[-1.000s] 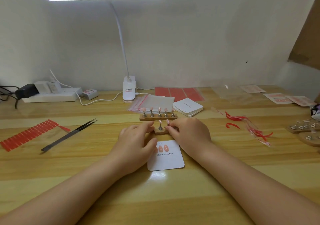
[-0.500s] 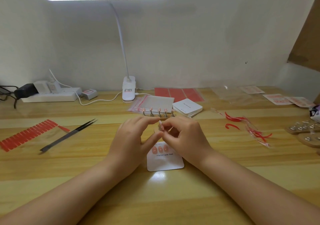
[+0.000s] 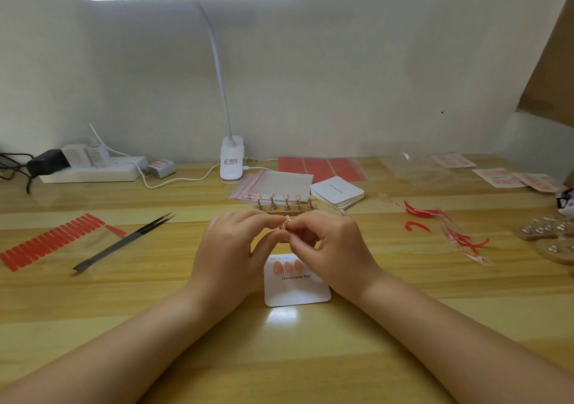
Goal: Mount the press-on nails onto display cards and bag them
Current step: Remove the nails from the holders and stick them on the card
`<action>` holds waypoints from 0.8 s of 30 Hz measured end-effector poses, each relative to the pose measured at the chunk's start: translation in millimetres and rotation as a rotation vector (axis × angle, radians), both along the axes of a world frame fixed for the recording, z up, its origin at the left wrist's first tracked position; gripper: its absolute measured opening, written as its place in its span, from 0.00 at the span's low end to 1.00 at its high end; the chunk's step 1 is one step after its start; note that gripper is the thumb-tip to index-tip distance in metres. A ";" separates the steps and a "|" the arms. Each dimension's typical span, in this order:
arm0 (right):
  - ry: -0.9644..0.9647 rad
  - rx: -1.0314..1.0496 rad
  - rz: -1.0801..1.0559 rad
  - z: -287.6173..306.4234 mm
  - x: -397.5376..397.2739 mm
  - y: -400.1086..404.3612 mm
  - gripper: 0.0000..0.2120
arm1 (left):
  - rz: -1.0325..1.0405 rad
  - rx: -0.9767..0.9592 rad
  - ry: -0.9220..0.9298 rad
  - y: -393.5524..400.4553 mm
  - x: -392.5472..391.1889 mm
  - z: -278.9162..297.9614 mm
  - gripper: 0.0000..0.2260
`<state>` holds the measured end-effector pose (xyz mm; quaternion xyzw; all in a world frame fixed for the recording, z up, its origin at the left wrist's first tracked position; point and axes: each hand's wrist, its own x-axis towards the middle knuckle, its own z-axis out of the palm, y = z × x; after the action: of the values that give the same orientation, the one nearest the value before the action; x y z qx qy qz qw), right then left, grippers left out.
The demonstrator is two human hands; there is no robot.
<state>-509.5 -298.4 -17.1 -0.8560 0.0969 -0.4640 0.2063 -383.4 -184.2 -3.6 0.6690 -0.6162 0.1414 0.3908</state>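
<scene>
A white display card [image 3: 297,291] printed "Handmade Nail" lies on the wooden desk, with three pink press-on nails [image 3: 288,267] in a row on it. Above it, my right hand [image 3: 329,248] and my left hand [image 3: 231,248] meet, and their fingertips pinch one small pink nail [image 3: 284,222] on its stand peg. Behind the hands stands a wooden holder [image 3: 284,203] carrying several pink nails on metal pegs. What lies under the hands is hidden.
A stack of white cards [image 3: 337,192] and clear zip bags [image 3: 273,183] sit behind the holder. Black tweezers [image 3: 124,242] and a red adhesive tab strip [image 3: 49,242] lie left. Red peel scraps [image 3: 447,226] and more nail stands [image 3: 549,232] lie right. A lamp base [image 3: 231,161] and power strip [image 3: 90,170] line the wall.
Both hands rose from the small stand on the desk, bringing one pink nail up between the fingertips. The three nails on the card are now uncovered.
</scene>
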 end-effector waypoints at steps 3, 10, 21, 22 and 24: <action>0.008 -0.008 0.010 -0.2 -0.5 -0.9 0.04 | 0.008 -0.016 0.023 -0.3 -0.3 -0.2 0.14; 0.008 0.143 0.010 -1.3 -0.9 -4.6 0.03 | 0.036 -0.075 0.174 -1.6 1.0 -2.5 0.11; 0.211 0.318 -0.276 -1.7 0.7 -17.5 0.05 | 0.055 0.037 0.257 -4.3 3.0 -7.6 0.07; 0.245 0.323 -0.302 -2.2 1.5 -18.1 0.05 | 0.056 0.042 0.257 -4.2 2.7 -7.5 0.07; 0.310 0.320 -0.338 -2.2 2.7 -19.4 0.06 | 0.058 0.045 0.254 -3.8 1.9 -7.3 0.07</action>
<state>-506.8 -317.8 -19.3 -0.8449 0.3410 -0.3341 0.2413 -381.4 -188.1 -10.9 0.7078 -0.5450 0.0530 0.4463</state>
